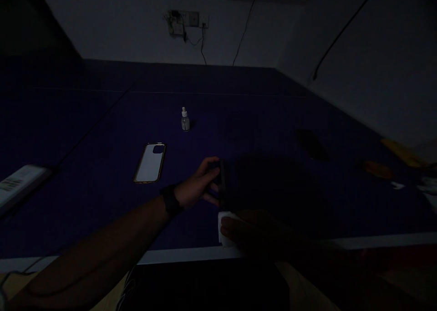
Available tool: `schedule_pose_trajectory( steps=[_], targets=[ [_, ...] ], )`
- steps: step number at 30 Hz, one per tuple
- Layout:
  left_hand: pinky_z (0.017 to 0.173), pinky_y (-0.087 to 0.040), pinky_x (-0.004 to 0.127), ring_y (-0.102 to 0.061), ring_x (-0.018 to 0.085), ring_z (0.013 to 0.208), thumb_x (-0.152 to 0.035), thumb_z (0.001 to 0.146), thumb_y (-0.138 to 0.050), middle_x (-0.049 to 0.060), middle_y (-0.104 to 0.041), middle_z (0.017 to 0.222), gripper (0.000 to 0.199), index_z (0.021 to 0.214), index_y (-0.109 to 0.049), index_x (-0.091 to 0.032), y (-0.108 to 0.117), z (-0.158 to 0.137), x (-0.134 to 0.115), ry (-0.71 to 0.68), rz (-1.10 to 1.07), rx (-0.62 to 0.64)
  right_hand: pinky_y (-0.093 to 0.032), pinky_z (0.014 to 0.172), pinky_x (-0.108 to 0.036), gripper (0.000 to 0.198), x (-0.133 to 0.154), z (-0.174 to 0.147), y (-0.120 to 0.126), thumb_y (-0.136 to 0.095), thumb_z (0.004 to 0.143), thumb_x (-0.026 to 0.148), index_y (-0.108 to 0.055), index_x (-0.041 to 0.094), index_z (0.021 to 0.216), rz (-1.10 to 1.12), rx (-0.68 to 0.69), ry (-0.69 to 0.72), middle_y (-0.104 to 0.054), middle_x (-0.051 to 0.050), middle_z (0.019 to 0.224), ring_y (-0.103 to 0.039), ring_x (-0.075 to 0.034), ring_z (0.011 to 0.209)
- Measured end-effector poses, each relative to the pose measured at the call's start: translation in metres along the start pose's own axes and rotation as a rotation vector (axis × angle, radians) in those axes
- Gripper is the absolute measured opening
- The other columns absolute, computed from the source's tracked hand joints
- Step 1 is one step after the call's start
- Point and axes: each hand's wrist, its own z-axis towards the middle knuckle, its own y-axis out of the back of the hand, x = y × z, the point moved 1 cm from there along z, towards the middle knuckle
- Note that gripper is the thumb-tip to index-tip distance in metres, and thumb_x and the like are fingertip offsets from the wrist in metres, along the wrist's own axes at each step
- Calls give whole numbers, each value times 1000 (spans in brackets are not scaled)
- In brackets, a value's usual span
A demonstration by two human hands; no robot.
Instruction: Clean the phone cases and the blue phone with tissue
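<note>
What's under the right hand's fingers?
White cloth or tissue: its edges show around the fingers of the right hand. The part behind the fingers is covered, and whatever lies beneath the cloth can't be seen.

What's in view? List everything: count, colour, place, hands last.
Wall sockets: several, pale and dark, back wall.
Thin cables: several, black, walls.
Flat table: one, purple, across view.
Dropper bottle: one, clear, white collar, mid-table.
Rectangular phone case: one, pale, gold rim, left of bottle.
Oblong box: one, white, left edge.
Flat slab: one, black, table's right.
Unclear items: several, yellow, orange, white, far right.
Thin slab: one, dark, left hand.
Cloth or tissue: one, white, right hand.
Wristband: one, black, left wrist.
Hands: two, dim, table front.
</note>
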Motion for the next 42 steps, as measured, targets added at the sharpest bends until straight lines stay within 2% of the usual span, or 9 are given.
schedule_pose_trajectory(
  steps=[4, 9, 14, 17, 19, 22, 24, 28, 42],
  targets=[
    [50, -59, 24, -66, 10, 62, -53, 93, -63, -2, -57, 95, 45, 129, -42, -34, 6, 2, 1, 46, -137, -16, -53, 100, -31, 32, -12, 29, 19, -45, 101, 11, -61, 13, 128, -120, -18, 93, -74, -8, 114, -61, -18, 121],
    [60, -60, 25, -70, 13, 66, -53, 92, -65, -1, -64, 87, 41, 118, -49, -27, 16, 3, -1, 123, -307, 54, -56, 90, -33, 39, -30, 63, 25, -50, 99, 20, -48, 16, 138, -62, -112, 52, -72, -9, 116, -66, -20, 108],
    [64, -62, 35, -74, 22, 73, -74, 92, -46, 6, -69, 87, 64, 129, -49, -21, 18, 1, -2, 190, -158, 157, -56, 93, -43, 67, -45, 85, 41, -71, 79, 37, -47, 20, 139, 57, -342, -196, -66, -13, 120, -65, -29, 111],
    [66, -61, 38, -72, 20, 74, -77, 85, -55, 5, -66, 94, 70, 130, -49, -24, 20, 0, -1, 25, 69, 101, -57, 90, -44, 70, -54, 91, 55, -76, 72, 36, -50, 22, 135, 114, -427, -349, -64, -13, 121, -66, -32, 108],
    [83, -60, 45, -70, 25, 95, -68, 74, -75, 9, -63, 114, 79, 134, -49, -24, 20, -1, -2, -168, 264, 41, -58, 89, -44, 71, -60, 91, 57, -77, 72, 35, -49, 22, 136, 164, -429, -393, -64, -13, 123, -67, -32, 108],
    [112, -40, 54, -51, 34, 132, -46, 60, -94, 14, -52, 141, 102, 146, -43, -26, 17, -4, -7, -450, 569, -35, -59, 89, -43, 75, -67, 86, 48, -80, 71, 38, -49, 23, 137, 212, -427, -417, -66, -13, 123, -68, -31, 108],
    [116, -33, 55, -48, 35, 135, -39, 65, -92, 15, -51, 145, 96, 146, -44, -26, 13, -6, -9, -542, 701, -51, -59, 89, -43, 75, -70, 83, 38, -80, 70, 41, -50, 23, 136, 240, -417, -427, -66, -13, 122, -68, -31, 108],
    [109, -42, 50, -59, 33, 122, -38, 74, -84, 13, -62, 133, 73, 139, -53, -23, 8, -7, -5, -534, 713, -80, -58, 89, -42, 68, -70, 82, 28, -79, 68, 40, -54, 23, 130, 320, -376, -393, -67, -12, 119, -68, -30, 106],
    [97, -50, 44, -64, 28, 109, -33, 64, -87, 8, -68, 118, 66, 122, -58, -21, 7, -9, -4, -496, 672, -27, -59, 88, -36, 57, -47, 74, 29, -70, 88, 22, -51, 26, 141, 60, -420, -49, -76, -5, 112, -73, -21, 101]
  ],
)
